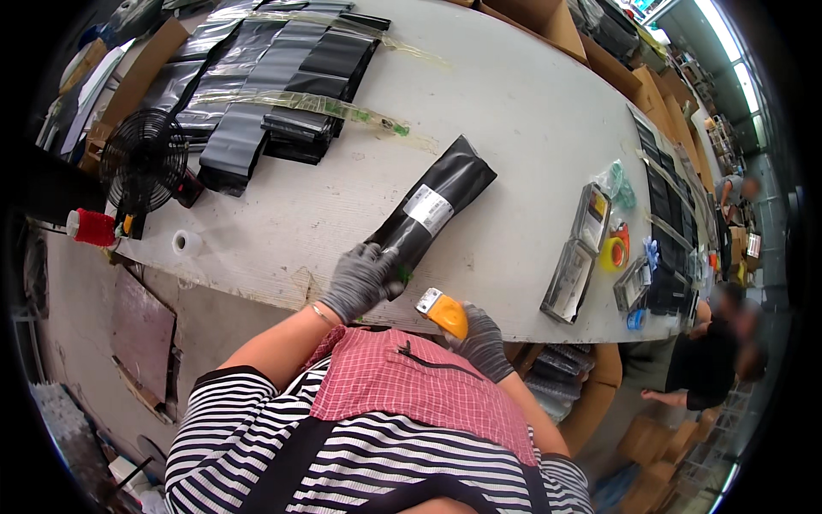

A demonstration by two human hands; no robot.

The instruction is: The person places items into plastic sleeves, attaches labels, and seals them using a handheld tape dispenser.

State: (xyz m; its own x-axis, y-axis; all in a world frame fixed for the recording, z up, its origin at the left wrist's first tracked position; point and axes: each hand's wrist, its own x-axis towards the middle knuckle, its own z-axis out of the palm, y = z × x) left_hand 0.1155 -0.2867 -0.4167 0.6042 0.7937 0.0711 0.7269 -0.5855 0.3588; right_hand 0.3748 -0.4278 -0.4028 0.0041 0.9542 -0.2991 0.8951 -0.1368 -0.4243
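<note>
A black plastic mailer bag (455, 181), long and filled out, lies slantwise on the white table with a white printed label (427, 210) facing up. My left hand (359, 280), in a grey glove, is closed on its near end, where a bit of green shows. At the table's front edge my right hand (482, 343), also gloved, is closed around a yellow-orange handheld tool with a pale head (450, 316). That tool is just right of the bag's near end and apart from it; its exact kind is unclear.
Stacks of flat black bags (282, 77) lie far left under clear straps. A black fan (144, 160), red thread spool (91, 227) and white roll (186, 243) are at left. Right are open cases (569, 280), a tape roll (612, 254) and more bags. Another person (712, 355) stands beyond.
</note>
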